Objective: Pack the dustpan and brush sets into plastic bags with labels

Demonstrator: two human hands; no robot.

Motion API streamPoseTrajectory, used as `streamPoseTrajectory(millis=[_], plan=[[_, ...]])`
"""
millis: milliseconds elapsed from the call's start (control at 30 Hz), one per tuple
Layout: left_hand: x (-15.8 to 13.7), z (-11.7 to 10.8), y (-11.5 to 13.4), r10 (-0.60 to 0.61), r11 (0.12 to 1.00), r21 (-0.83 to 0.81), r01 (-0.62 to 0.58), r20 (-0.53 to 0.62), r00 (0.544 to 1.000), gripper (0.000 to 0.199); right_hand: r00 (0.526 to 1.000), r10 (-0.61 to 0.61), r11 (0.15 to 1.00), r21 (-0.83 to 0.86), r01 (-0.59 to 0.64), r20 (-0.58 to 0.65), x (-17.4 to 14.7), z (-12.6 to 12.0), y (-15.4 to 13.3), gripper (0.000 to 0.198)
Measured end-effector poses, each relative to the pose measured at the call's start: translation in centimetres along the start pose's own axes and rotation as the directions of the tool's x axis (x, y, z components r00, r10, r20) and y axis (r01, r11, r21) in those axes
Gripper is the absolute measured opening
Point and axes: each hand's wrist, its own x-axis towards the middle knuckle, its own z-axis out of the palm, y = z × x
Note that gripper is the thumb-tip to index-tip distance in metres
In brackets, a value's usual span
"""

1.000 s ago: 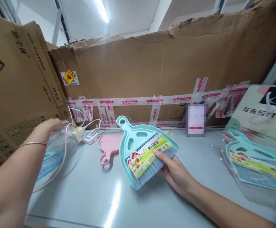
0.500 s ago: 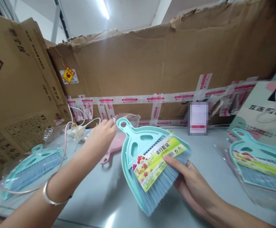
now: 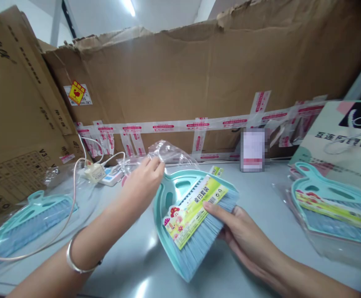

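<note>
So the right hand (image 3: 239, 236) has its fingers wrapped under the bristle end of a teal dustpan-and-brush set (image 3: 189, 215), thumb pressed on top by the yellow-green label (image 3: 196, 205). The set sits tilted just above the grey table (image 3: 255, 194), handle end pointing away from that grip toward the left hand (image 3: 143, 182).

The left hand is pinched shut on a clear plastic bag (image 3: 168, 152), right at the set's handle. The bag puffs up above and behind the fingers; looks like its mouth is over the handle tip, but the plastic is see-through and I can't really tell. There's a silver bangle (image 3: 78, 260) on that wrist.

Out past the left forearm, well apart from it, lies another teal set in a bag (image 3: 28, 223), with a pale cord (image 3: 71, 198) looping over it toward a power strip (image 3: 106, 176) just beyond the left hand. Off to the far side of the right hand there's a stack of more bagged sets (image 3: 332, 207). Taped-up cardboard (image 3: 199, 87) walls in the back.
</note>
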Motion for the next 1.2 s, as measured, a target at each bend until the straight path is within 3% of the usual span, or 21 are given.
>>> streamPoseTrajectory(millis=[200,433,600,733,800,833,900,933,967,1000,1033,1067,1100,1133,1200], plan=[[-0.2,0.5,3.5,0.191,0.960,-0.211,-0.186,0.003,0.982,0.030,0.999,0.009,0.997,0.073,-0.013,0.053,0.0,0.1,0.7,0.035],[-1.5,0.9,2.7,0.224,0.959,-0.138,-0.247,-0.160,0.961,0.032,0.996,-0.061,0.975,0.209,0.073,-0.064,1.1,-0.3,0.5,0.035],[-1.6,0.8,3.6,0.305,0.917,-0.158,-0.366,-0.310,0.900,0.033,0.998,-0.042,0.979,0.197,0.053,-0.056,1.5,-0.3,1.3,0.038],[-1.8,1.1,4.5,0.376,0.867,-0.192,-0.461,-0.356,0.856,0.034,0.996,-0.044,0.977,0.204,0.057,-0.072,1.6,-0.3,1.7,0.035],[-2.2,1.5,4.1,0.305,0.861,-0.269,-0.432,-0.406,0.861,0.038,0.994,-0.063,0.967,0.240,0.083,-0.092,1.6,-0.3,1.5,0.036],[-2.4,1.7,3.7,0.215,0.862,-0.330,-0.385,-0.449,0.867,0.041,0.992,-0.072,0.960,0.262,0.096,-0.103,1.7,-0.3,1.4,0.037],[-2.6,2.2,2.6,-0.111,0.832,-0.516,-0.202,-0.512,0.852,0.050,0.988,-0.083,0.947,0.300,0.118,-0.127,1.8,-0.4,1.0,0.039],[-2.5,2.5,2.0,-0.318,0.757,-0.648,-0.084,-0.478,0.819,0.052,0.986,-0.085,0.942,0.310,0.125,-0.140,1.9,-0.4,0.8,0.040],[-2.4,2.7,1.6,-0.507,0.615,-0.788,0.025,-0.370,0.778,0.052,0.985,-0.084,0.940,0.316,0.129,-0.153,1.9,-0.4,0.7,0.040],[-2.2,3.0,1.4,-0.634,0.403,-0.908,0.115,-0.186,0.751,0.049,0.984,-0.083,0.939,0.319,0.131,-0.160,2.0,-0.4,0.7,0.041],[-2.0,3.2,1.4,-0.659,0.147,-0.972,0.182,0.041,0.751,0.047,0.983,-0.082,0.938,0.320,0.131,-0.161,2.0,-0.4,0.7,0.041],[-1.8,3.3,1.7,-0.574,-0.106,-0.965,0.241,0.257,0.777,0.047,0.984,-0.078,0.938,0.321,0.128,-0.163,2.1,-0.4,0.8,0.041],[-1.6,3.5,2.2,-0.420,-0.307,-0.904,0.298,0.410,0.810,0.048,0.983,-0.077,0.938,0.322,0.127,-0.165,2.2,-0.4,0.9,0.041],[-1.6,3.6,2.8,-0.260,-0.433,-0.831,0.350,0.487,0.834,0.049,0.983,-0.080,0.938,0.321,0.131,-0.167,2.2,-0.4,1.0,0.041],[-1.8,3.7,4.2,-0.104,-0.523,-0.760,0.386,0.507,0.856,0.052,0.980,-0.095,0.938,0.315,0.146,-0.173,2.4,-0.3,1.2,0.040]])
